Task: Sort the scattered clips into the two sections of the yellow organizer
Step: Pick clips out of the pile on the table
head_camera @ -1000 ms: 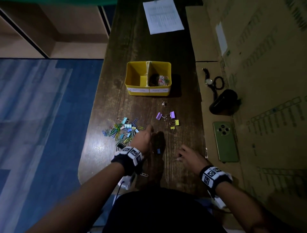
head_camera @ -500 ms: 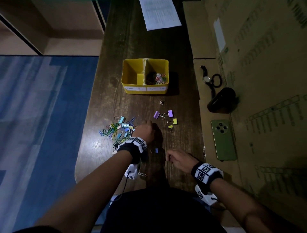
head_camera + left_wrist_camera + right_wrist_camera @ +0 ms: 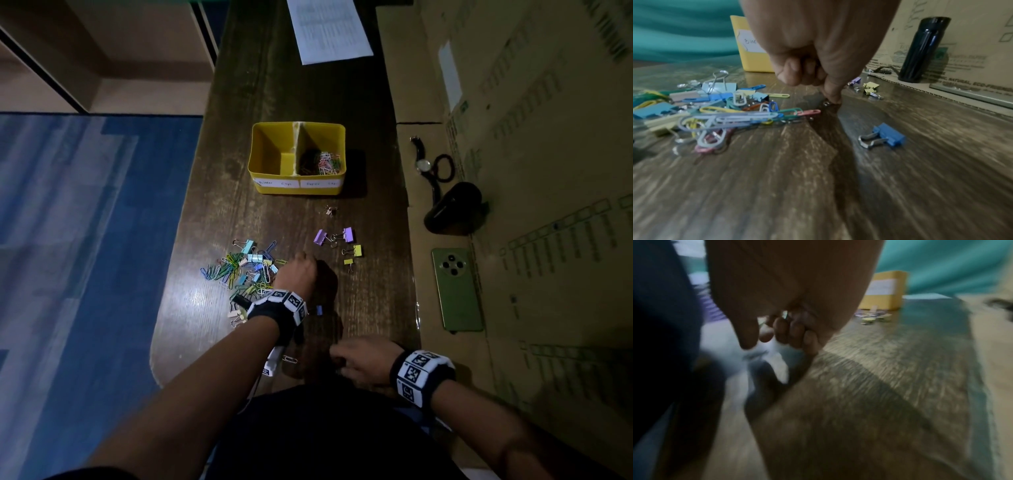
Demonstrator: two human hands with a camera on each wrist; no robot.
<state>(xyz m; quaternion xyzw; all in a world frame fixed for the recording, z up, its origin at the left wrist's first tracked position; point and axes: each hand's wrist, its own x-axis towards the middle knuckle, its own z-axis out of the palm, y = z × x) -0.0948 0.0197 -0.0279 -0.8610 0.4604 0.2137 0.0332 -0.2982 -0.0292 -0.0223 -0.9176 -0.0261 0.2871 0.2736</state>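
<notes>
A small metal clip (image 3: pixel 827 103) on the table (image 3: pixel 373 287), beside the mixed pile (image 3: pixel 245 270), is pinched by the curled left hand (image 3: pixel 297 272); it could be dropped short of the yellow organizer (image 3: pixel 297 185). The right hand (image 3: pixel 364 363) is curled; contents cannot be told. A blue binder clip (image 3: pixel 888 136) and phone (image 3: pixel 457 289) lie nearby, nothing blocking.

Your path to yellow organizer (image 3: pixel 297 183): bare counter (image 3: pixel 284 216) between clip pile (image 3: pixel 245 270) and purple binder clips (image 3: pixel 334 236); black bottle (image 3: pixel 452 209) right.
</notes>
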